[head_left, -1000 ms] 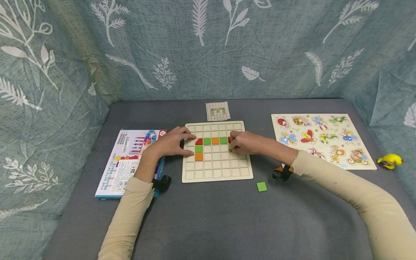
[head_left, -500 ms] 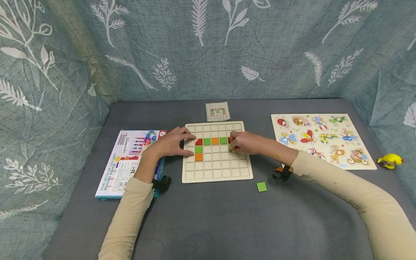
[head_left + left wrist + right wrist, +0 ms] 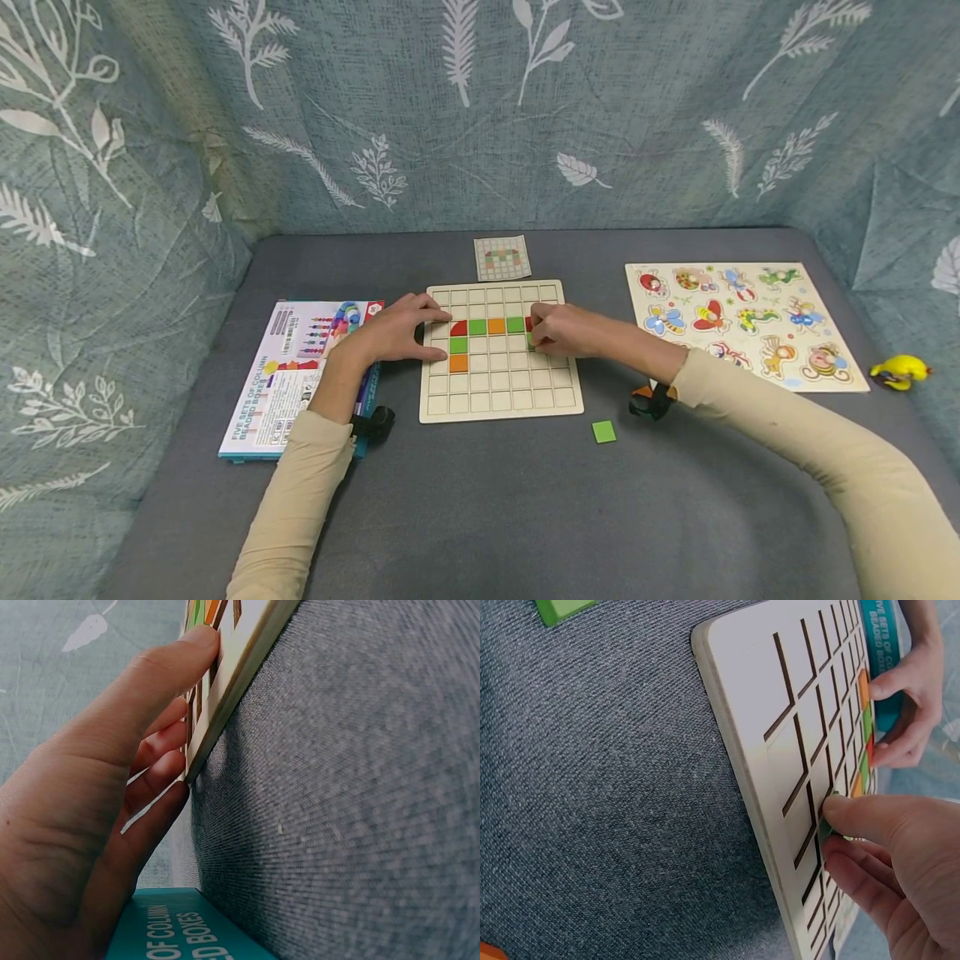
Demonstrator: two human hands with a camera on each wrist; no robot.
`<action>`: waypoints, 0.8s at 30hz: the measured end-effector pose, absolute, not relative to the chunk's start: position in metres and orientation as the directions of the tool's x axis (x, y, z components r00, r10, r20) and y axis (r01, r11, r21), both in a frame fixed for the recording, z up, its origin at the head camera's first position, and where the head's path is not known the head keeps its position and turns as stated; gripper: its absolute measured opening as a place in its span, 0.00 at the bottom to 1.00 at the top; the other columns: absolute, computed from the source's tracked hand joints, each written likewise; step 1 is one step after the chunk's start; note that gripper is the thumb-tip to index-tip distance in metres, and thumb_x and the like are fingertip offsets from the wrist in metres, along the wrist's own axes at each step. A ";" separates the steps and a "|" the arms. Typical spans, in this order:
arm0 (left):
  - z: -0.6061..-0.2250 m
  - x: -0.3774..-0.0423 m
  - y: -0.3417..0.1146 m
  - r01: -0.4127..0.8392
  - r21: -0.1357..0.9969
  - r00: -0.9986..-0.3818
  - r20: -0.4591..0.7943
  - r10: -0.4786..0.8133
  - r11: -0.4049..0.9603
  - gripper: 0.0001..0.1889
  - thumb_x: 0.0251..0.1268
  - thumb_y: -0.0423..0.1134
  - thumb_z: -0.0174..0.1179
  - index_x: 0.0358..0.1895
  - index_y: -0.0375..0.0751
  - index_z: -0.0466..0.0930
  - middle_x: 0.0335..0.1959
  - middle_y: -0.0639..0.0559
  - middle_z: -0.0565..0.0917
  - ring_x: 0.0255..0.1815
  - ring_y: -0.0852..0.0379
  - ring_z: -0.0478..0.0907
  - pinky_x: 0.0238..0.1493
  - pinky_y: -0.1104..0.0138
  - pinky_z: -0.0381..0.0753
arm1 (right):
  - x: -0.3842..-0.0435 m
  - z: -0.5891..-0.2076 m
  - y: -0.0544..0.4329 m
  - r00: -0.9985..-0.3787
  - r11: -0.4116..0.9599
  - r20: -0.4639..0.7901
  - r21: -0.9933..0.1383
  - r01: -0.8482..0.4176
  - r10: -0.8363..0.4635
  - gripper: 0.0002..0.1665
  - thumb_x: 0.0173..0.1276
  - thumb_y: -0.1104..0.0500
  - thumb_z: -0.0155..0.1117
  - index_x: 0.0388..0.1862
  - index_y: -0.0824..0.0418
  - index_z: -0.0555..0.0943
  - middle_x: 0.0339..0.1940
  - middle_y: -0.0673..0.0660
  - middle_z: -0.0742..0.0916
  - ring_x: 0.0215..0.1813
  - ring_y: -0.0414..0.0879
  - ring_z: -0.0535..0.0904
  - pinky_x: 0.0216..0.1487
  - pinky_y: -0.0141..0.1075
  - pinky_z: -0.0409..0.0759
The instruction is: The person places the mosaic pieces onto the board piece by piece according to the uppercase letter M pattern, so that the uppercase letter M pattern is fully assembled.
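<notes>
A pale wooden grid board (image 3: pixel 510 402) lies mid-table. Red, green and orange tiles sit in a row near its upper part, with a green tile (image 3: pixel 458 344) and an orange tile (image 3: pixel 458 362) below the left end. My left hand (image 3: pixel 393 332) rests on the board's left edge, thumb and fingers spread apart. At the right side of the grid, my right hand (image 3: pixel 568 330) pinches a small green tile (image 3: pixel 826 828) between thumb and fingertips, against the board. The fingers hide most of this tile and part of the red piece behind it.
A loose green tile (image 3: pixel 603 432) lies right of the board's near corner; an orange tile (image 3: pixel 642 391) is partly hidden by the right wrist strap. Also around: a pattern card (image 3: pixel 502 258), a boxed set (image 3: pixel 258 408), an insect picture puzzle (image 3: pixel 738 321) and a yellow toy (image 3: pixel 902 368).
</notes>
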State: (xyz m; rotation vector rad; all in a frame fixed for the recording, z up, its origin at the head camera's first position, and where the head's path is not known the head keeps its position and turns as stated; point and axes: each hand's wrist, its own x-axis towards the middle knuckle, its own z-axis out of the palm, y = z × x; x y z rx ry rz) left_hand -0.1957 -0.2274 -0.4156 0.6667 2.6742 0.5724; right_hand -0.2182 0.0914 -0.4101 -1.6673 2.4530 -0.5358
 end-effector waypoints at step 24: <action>-0.421 -0.197 -0.226 0.370 0.460 -0.837 -0.213 0.505 0.807 0.36 0.54 0.59 0.68 0.65 0.48 0.75 0.61 0.51 0.71 0.60 0.53 0.66 0.60 0.54 0.72 | -0.189 -0.407 0.119 -0.406 0.377 0.179 -0.174 -0.910 -0.896 0.04 0.61 0.66 0.69 0.35 0.61 0.87 0.34 0.55 0.81 0.32 0.42 0.76 0.31 0.32 0.76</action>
